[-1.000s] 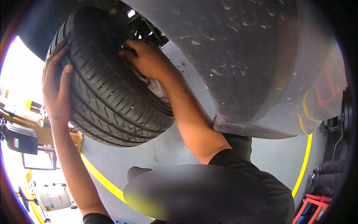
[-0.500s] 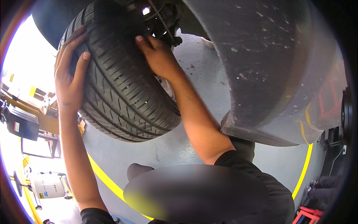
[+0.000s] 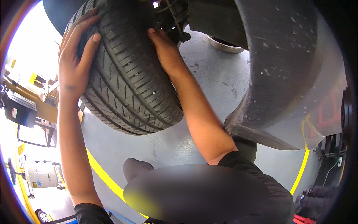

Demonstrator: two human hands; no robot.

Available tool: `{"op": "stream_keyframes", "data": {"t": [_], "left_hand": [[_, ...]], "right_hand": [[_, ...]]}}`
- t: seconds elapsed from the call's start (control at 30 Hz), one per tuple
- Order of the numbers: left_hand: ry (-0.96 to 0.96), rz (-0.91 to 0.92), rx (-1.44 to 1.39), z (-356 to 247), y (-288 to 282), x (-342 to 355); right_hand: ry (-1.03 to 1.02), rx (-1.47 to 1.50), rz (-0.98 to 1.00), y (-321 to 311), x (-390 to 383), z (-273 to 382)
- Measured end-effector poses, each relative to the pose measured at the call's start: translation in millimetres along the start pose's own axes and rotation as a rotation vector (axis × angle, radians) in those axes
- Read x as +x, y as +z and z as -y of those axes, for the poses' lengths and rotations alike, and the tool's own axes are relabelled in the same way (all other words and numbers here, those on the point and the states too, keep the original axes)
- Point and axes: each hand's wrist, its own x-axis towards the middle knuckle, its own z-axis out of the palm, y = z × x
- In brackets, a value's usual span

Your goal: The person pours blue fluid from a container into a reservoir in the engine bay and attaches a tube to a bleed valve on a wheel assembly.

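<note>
A black car tire (image 3: 126, 89) with grooved tread hangs in the wheel arch beside a scuffed grey body panel (image 3: 283, 74). My left hand (image 3: 72, 61) grips its left side, fingers curved over the shoulder and thumb lying on the tread. My right hand (image 3: 166, 54) holds the inner, right edge, its thumb pointing up and its other fingers mostly hidden. Above it are dark suspension parts (image 3: 175, 20), partly in shadow.
A round metal pan (image 3: 226, 47) lies on the grey floor beyond the tire. A yellow floor line (image 3: 99, 168) crosses nearer. Workshop equipment (image 3: 20, 108) stands at far left, above a vehicle wheel (image 3: 43, 215). Red metalwork (image 3: 300, 218) shows at bottom right.
Both hands and the tire have moved up and rightward in the view, and more of the tread shows. The pan behind the panel has come into sight.
</note>
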Motion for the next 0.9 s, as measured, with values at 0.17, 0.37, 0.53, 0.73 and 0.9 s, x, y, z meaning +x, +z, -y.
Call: {"op": "stream_keyframes", "data": {"t": [0.17,0.37,0.53,0.73,0.9], "left_hand": [[-0.068,0.074,-0.083,-4,-2,-2],[-0.269,0.054,-0.074,-4,-1,-11],[-0.092,0.042,-0.084,3,-2,-4],[0.0,0.03,0.02,-11,-3,0],[-0.014,0.065,-0.082,8,2,-5]], "right_hand": [[-0.034,-0.002,0.041,-4,-8,2],[-0.045,0.032,0.029,0,-18,4],[-0.037,0.177,0.045,-1,-11,1],[0.101,0.145,-0.209,-2,-17,-6],[0.106,0.161,-0.184,-6,-32,-19]]}}
